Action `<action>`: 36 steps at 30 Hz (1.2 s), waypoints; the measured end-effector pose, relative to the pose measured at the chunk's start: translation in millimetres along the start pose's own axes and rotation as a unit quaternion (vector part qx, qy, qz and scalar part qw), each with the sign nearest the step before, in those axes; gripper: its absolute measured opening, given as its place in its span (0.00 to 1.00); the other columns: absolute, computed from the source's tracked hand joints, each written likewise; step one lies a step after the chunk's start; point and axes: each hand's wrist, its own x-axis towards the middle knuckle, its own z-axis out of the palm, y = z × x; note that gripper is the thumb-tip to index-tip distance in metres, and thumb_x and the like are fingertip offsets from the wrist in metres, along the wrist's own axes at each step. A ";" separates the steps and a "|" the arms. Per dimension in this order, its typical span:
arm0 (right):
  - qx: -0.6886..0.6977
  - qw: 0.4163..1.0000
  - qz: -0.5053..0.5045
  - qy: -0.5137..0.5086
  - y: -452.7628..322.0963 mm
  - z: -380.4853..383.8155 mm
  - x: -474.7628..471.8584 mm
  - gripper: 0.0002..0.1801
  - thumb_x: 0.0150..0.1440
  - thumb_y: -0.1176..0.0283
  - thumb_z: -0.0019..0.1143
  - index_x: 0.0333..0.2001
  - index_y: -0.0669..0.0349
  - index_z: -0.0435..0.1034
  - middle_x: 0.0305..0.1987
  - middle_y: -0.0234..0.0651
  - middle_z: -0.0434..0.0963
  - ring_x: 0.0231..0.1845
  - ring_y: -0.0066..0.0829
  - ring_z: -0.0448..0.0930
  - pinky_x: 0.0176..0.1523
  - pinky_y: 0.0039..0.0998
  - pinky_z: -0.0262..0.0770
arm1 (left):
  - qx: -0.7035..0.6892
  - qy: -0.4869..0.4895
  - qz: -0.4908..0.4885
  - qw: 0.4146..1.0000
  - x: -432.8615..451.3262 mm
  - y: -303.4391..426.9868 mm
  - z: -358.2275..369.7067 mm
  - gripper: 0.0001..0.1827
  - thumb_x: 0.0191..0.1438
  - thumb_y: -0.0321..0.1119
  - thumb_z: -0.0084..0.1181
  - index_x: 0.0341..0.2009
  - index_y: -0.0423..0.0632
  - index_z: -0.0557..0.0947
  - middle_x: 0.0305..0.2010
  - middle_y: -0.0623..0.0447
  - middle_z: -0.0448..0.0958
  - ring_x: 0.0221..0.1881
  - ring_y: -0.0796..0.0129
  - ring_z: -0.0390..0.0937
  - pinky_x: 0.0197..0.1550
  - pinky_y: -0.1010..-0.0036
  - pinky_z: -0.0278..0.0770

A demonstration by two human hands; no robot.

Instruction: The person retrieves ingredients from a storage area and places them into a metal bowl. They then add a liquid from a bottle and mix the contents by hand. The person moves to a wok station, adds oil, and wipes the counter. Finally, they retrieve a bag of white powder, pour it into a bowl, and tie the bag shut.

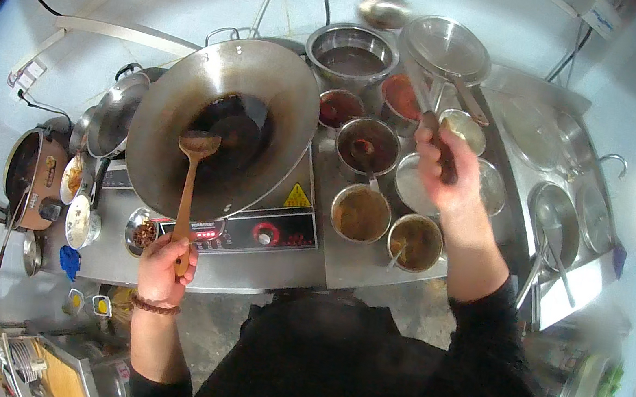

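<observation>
My left hand (165,265), with a braided bracelet at the wrist, grips the handle of a wooden spatula (191,179). The spatula's broad head is over the inside of a large steel wok (173,115), which is tilted on an induction cooker (250,236). Dark liquid (236,125) pools in the wok's bottom. In my raised right hand (451,172) is the brown handle of a metal ladle (384,11); its shaft slants up and left, and its bowl appears against the back wall. Below this hand stand several steel pots of sauces and seasonings.
A fine-mesh strainer (446,48) and a steel pot of liquid (354,37) stand at the back. A small bowl of dried spices (141,231) sits by the cooker's left front corner. Pans (114,116) and a brown electric cooker (37,181) line the left; a steel sink counter (541,130) is right.
</observation>
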 end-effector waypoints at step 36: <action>0.008 0.985 -0.171 0.028 90.3 47.6 -247.0 0.59 0.57 0.25 0.32 0.64 0.77 0.58 0.70 0.64 0.60 0.72 0.59 0.60 0.74 0.54 0.53 | 0.053 -0.156 -0.039 0.986 44.8 -14.1 -85.4 0.27 0.58 0.60 0.59 0.37 0.46 0.78 0.21 0.55 0.74 0.14 0.77 0.64 0.16 0.82 0.55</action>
